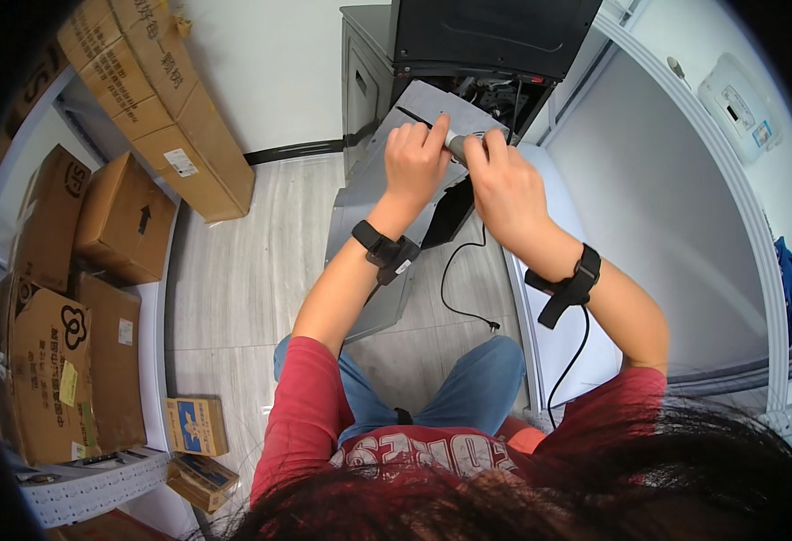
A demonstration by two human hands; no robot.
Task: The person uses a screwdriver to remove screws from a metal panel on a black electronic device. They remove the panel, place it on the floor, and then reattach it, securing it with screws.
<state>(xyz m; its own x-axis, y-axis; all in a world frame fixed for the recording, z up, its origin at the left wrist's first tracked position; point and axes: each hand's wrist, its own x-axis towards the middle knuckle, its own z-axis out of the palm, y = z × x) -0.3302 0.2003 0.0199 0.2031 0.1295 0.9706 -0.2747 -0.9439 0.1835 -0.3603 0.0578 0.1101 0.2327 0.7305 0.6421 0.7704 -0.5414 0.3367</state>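
Both my hands meet over a grey metal panel (378,185), in front of an opened black machine (495,41). Between them is a short grey cylindrical tool (456,147), in line with a thin black length that sticks out past my left hand; its exact kind is unclear. My left hand (416,160) is closed around its left part. The thumb and fingers of my right hand (504,185) pinch the right end. Wiring and parts show inside the machine's opening (495,101). Black straps circle both my wrists.
A black power cord (450,270) with a plug lies on the wood-look floor (224,270). Cardboard boxes (71,361) fill a shelf at left, and a tall carton (166,108) stands behind. At right is a white ledge (567,298) beside a framed grey panel (675,216).
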